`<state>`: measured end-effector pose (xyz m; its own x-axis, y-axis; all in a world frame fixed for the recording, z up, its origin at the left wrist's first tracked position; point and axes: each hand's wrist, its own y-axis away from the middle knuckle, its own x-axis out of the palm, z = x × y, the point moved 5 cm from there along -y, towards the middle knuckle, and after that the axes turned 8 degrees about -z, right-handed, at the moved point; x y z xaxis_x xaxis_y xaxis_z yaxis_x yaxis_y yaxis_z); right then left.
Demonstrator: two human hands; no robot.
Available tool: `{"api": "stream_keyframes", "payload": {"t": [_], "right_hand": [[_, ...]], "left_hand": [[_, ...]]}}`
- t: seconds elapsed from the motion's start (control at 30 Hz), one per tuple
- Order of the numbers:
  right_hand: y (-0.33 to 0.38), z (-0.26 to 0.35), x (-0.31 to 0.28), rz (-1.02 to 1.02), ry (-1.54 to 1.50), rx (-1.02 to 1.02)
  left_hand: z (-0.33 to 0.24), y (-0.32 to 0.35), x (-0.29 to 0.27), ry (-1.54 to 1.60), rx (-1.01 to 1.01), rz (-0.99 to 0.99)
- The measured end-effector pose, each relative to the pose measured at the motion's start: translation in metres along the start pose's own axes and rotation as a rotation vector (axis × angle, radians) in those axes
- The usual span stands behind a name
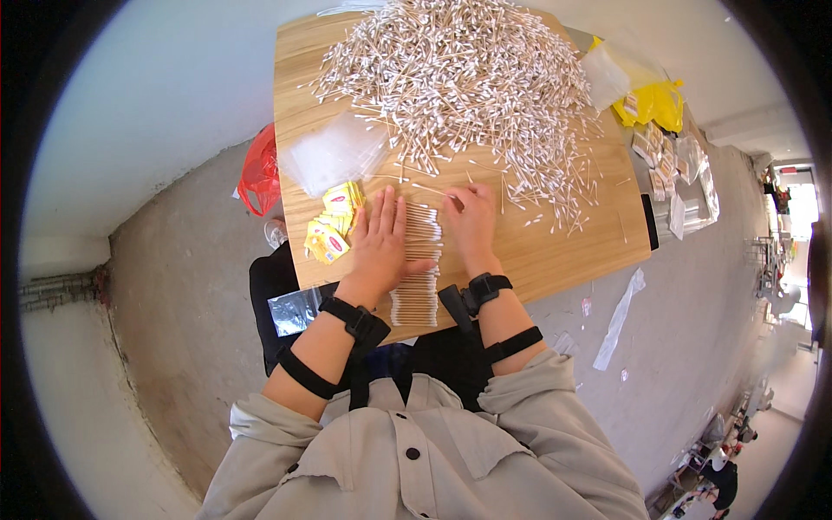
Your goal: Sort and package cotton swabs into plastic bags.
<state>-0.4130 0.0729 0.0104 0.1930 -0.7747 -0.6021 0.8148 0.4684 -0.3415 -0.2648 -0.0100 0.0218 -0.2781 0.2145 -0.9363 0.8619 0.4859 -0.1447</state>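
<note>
A neat column of cotton swabs lies side by side on the wooden table, running toward its near edge. My left hand rests flat along the column's left side, fingers stretched and the thumb laid across the swabs. At the column's far end, my right hand pinches one end of a single cotton swab, which points left toward my left fingertips. Beyond both hands spreads a large loose heap of cotton swabs. Yellow printed cards lie just left of my left hand.
Clear plastic bags lie on the table's left side. A red bag hangs by the left edge. Right of the table are a yellow bag and packed swab bundles. A silvery packet sits near my left forearm.
</note>
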Motion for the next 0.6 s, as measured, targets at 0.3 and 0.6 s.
{"api": "stream_keyframes", "payload": {"t": [0.3,0.6], "right_hand": [[0.007,0.009,0.011,0.083,-0.563,0.321],[0.022,0.000,0.043,0.033,-0.954,0.435]], "left_hand": [[-0.009,-0.003,-0.002,0.067,-0.031,-0.030],[-0.014,-0.001,0.011,0.137,0.005,0.083]]}}
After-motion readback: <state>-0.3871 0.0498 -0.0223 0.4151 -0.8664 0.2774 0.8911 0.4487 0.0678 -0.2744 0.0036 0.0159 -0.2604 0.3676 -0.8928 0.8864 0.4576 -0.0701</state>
